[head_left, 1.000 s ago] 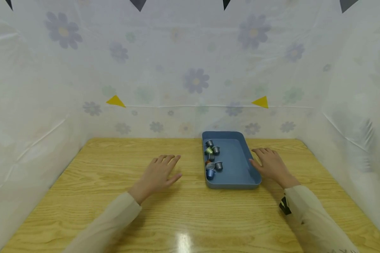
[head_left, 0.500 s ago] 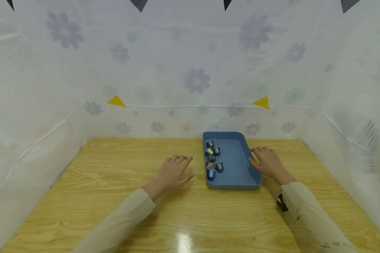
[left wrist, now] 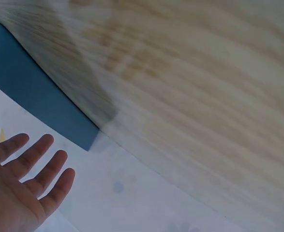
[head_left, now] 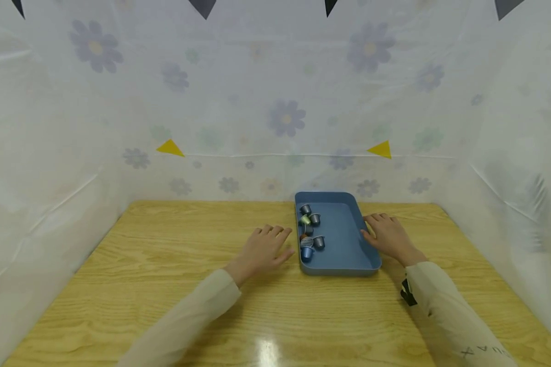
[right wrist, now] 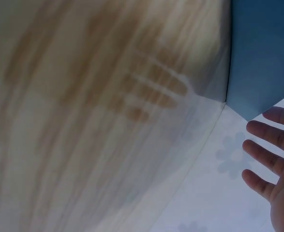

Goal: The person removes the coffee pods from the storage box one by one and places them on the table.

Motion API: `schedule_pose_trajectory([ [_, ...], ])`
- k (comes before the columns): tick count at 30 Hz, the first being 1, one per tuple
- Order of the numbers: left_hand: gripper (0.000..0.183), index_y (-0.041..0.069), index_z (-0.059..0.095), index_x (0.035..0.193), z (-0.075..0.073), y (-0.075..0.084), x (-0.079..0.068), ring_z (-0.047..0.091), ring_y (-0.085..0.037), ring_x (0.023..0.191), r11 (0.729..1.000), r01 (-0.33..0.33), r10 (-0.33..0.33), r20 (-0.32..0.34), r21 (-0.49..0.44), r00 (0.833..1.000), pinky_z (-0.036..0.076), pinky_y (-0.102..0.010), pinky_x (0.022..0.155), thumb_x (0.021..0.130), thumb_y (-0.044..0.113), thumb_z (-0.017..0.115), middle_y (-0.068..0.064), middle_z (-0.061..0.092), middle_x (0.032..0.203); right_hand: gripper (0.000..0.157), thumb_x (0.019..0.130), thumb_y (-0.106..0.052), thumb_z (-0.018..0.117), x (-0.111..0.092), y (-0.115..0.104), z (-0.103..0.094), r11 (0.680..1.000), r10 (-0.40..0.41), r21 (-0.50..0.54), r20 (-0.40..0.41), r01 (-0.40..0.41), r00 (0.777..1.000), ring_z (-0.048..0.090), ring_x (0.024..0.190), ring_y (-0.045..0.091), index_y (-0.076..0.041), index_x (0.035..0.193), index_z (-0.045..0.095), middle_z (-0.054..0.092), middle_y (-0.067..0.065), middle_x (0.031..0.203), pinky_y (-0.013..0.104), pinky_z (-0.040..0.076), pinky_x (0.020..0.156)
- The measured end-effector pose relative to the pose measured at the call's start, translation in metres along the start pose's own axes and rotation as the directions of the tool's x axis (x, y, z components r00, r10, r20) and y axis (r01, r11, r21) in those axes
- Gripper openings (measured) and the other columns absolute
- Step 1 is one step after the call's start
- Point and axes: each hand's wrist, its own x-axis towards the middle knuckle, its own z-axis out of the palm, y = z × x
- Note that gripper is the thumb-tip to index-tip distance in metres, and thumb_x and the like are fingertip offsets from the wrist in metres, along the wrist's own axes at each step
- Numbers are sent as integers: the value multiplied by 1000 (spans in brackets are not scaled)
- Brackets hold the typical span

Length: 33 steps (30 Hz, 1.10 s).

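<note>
A blue rectangular tray point(head_left: 340, 271) stands right of the middle on the wooden table. Coffee capsules lie along its left side, among them a blue one point(head_left: 307, 254), a green one point(head_left: 305, 220) and several dark ones. My left hand point(head_left: 261, 252) hovers just left of the tray, fingers spread and holding nothing; in the left wrist view its fingers are close to the tray wall point(left wrist: 40, 92). At the right rim is my right hand point(head_left: 387, 237), thumb over the edge. The right wrist view has its straight fingers beside the outer wall point(right wrist: 262, 53).
The wooden table point(head_left: 165, 244) ends at a floral plastic sheet point(head_left: 239, 102) behind it, with more sheeting at both sides. The tray's far end sits close to that back sheet. Yellow triangles point(head_left: 380, 150) mark the sheet.
My left hand has moved right, from the table's middle to near the tray's left side. The right hand stays at the right rim with only a slight shift. Tray and capsules look unmoved.
</note>
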Motion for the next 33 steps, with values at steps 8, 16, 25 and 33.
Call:
schedule_pose_trajectory([
  [8,56,16,41,137,3,10,10,50,-24,117,999,-16,15,29,31,999,42,-41,95,94,52,34,-4,51,130,38,87,-25,60,1,0,1,1000,4,13,18,-4,1000,53,104,39,-2,117,57,58,18,115,56,42,80],
  [16,54,19,44,135,1,19,16,50,-21,116,998,-34,31,66,46,997,44,-39,92,94,53,31,-1,51,130,36,86,-22,60,-1,-1,0,1000,-3,17,26,3,1000,54,104,38,-1,115,57,58,18,116,56,44,79],
  [25,50,23,42,136,7,21,18,50,-20,115,999,-33,32,73,17,997,43,-40,93,95,50,32,0,50,130,36,86,-22,61,0,-1,2,1000,-11,17,45,10,999,54,104,37,-1,115,57,57,18,116,55,43,79],
  [33,48,21,42,136,7,22,17,51,-20,113,999,-40,40,64,1,997,44,-39,93,96,47,32,0,51,129,38,87,-22,60,0,-3,1,1000,-2,15,64,1,998,53,107,36,-1,117,56,56,18,119,55,42,81],
])
